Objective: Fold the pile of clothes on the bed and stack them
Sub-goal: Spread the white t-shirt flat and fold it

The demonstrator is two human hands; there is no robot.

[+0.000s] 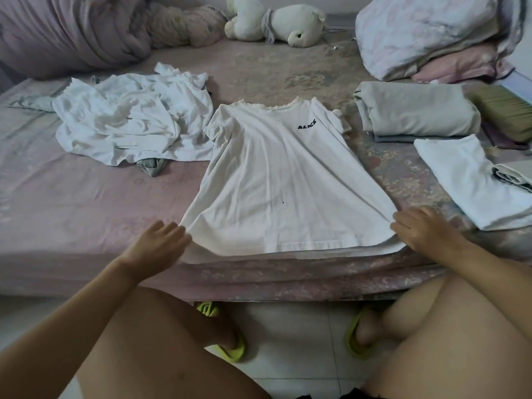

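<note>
Midway: my left hand (157,246) and right hand (421,229) rest flat, fingers apart, on the hem corners of the unfolded white cotton T-shirt (285,180) spread on the pink bed (72,203); folded grey and white garments (414,113) lie right, the crumpled white pile (129,122) remains left.

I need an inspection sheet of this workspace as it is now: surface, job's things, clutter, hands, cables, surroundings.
Surface: bed with pink patterned sheet.
Job's things: white T-shirt spread flat, collar away from the person; unfolded pile to its left; folded grey stack and folded white garment to its right.
Clutter: plush toy, rolled quilt, pillows, brush.
Hands: left hand and right hand open, at the hem corners.
Cables: nothing seen.
Surroundings: tiled floor, green slippers.
</note>
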